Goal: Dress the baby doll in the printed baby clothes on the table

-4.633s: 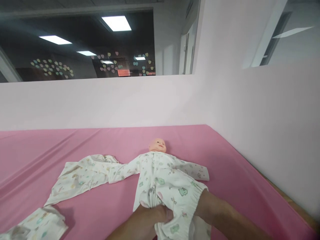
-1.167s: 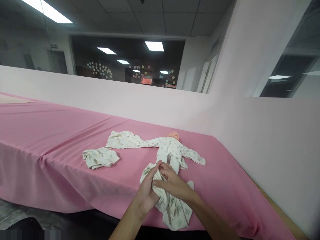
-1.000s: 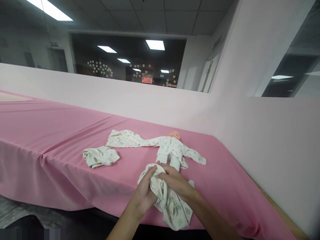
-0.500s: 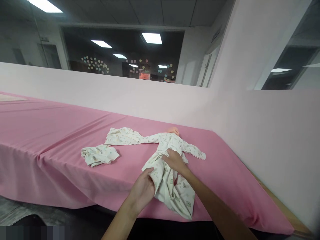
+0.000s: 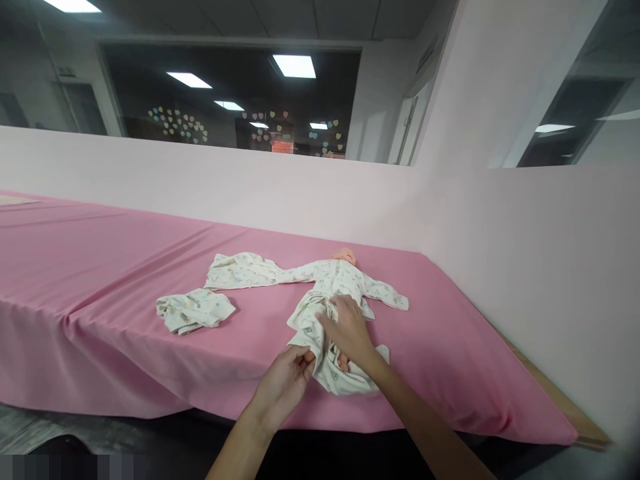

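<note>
A baby doll (image 5: 345, 255) lies on its back, its head toward the wall. It wears a white printed baby shirt (image 5: 336, 277) with sleeves spread to both sides. White printed baby pants (image 5: 345, 383) are bunched around its lower body, and a bare foot (image 5: 343, 362) shows between the folds. Near the table's front edge, my left hand (image 5: 284, 381) pinches the left part of the pants. My right hand (image 5: 351, 328) grips the bunched pants over the doll's legs, thumb pointing left; its fingertips are partly hidden in the cloth.
A pink cloth (image 5: 125, 257) covers the long table. To the left lie a crumpled white printed garment (image 5: 195, 311) and another white garment (image 5: 243, 270) touching the doll's sleeve. A white wall (image 5: 280, 193) with windows stands behind, and another wall borders the right side.
The lower pants fabric has been drawn up from the front edge toward the doll, and a foot has come into sight. Both hands stay on the pants; the view shifted slightly.
</note>
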The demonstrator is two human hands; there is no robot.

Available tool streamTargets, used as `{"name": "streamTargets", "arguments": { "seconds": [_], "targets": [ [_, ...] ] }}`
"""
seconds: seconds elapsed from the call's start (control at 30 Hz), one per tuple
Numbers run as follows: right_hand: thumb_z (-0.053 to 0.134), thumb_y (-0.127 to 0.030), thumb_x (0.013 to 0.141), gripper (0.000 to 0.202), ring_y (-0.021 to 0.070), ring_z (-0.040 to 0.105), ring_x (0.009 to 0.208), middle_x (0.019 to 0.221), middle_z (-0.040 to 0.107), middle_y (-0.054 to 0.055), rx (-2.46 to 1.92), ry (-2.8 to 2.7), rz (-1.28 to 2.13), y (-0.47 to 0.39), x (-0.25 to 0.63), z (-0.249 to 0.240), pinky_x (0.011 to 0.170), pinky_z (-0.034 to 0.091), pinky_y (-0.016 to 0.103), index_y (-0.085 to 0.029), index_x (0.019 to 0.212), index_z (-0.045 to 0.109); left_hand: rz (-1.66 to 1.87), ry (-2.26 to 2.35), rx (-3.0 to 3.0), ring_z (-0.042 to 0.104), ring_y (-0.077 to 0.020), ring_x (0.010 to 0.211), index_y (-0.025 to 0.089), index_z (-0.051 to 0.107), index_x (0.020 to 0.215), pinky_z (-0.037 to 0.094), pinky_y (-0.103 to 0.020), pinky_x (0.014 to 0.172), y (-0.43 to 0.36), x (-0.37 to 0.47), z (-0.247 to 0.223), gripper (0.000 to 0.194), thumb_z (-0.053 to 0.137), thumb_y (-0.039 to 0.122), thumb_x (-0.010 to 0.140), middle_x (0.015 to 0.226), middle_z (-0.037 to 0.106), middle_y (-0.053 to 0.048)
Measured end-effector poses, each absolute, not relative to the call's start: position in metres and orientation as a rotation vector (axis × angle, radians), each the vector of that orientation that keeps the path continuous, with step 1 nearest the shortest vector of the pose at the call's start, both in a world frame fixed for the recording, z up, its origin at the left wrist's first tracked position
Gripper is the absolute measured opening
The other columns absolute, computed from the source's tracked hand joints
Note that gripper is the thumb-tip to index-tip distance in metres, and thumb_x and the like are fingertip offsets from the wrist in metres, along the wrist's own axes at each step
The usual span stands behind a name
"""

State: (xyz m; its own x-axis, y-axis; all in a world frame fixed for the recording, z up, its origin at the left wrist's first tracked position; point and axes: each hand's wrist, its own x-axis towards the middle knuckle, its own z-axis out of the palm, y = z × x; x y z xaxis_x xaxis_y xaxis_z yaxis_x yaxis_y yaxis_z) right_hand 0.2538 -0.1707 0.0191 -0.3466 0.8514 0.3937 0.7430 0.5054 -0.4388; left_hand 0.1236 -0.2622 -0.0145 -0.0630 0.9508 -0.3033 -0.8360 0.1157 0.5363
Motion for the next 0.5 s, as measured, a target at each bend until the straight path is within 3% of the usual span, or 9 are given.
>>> {"name": "streamTargets", "arguments": {
  "seconds": [0.13, 0.23, 0.33, 0.5],
  "targets": [
    [0.058, -0.044, 0.086, 0.023, 0.0197, 0.054, 0.09, 0.093, 0.059, 0.002, -1.2, -2.305, 0.452, -0.215, 0.264, 0.01, 0.078, 0.039, 0.032, -0.021, 0.084, 0.055, 1.409, 0.685, 0.269, 0.057, -0.0115, 0.071, 0.012, 0.061, 0.075, 0.053, -0.023, 0.07, -0.261, 0.121, -0.019, 0.011, 0.057, 0.004, 0.082, 0.075, 0.058, -0.004],
    [0.056, -0.023, 0.084, 0.012, 0.0176, 0.052, 0.083, 0.085, 0.059, 0.002, -1.205, -2.357, 0.351, -0.224, 0.264, 0.004, 0.075, 0.036, 0.031, -0.019, 0.074, 0.051, 1.406, 0.644, 0.272, 0.058, -0.0115, 0.071, 0.012, 0.064, 0.079, 0.053, -0.022, 0.069, -0.261, 0.12, -0.017, 0.01, 0.057, 0.008, 0.085, 0.076, 0.059, -0.005],
    [0.048, -0.007, 0.079, 0.017, 0.0138, 0.051, 0.076, 0.073, 0.058, -0.001, -1.164, -2.366, 0.341, -0.218, 0.262, 0.005, 0.071, 0.032, 0.027, -0.018, 0.066, 0.047, 1.415, 0.634, 0.275, 0.06, -0.0131, 0.079, 0.011, 0.065, 0.08, 0.055, -0.025, 0.08, -0.262, 0.119, -0.013, 0.011, 0.057, 0.01, 0.087, 0.081, 0.061, -0.007],
    [0.05, -0.012, 0.078, 0.021, 0.0109, 0.045, 0.064, 0.065, 0.056, -0.002, -1.245, -2.263, 0.341, -0.198, 0.258, 0.012, 0.059, 0.022, 0.026, -0.017, 0.059, 0.043, 1.449, 0.634, 0.296, 0.062, -0.0129, 0.084, 0.013, 0.067, 0.076, 0.053, -0.03, 0.095, -0.261, 0.118, -0.015, 0.017, 0.055, 0.006, 0.087, 0.082, 0.063, -0.006]
  ]
}}
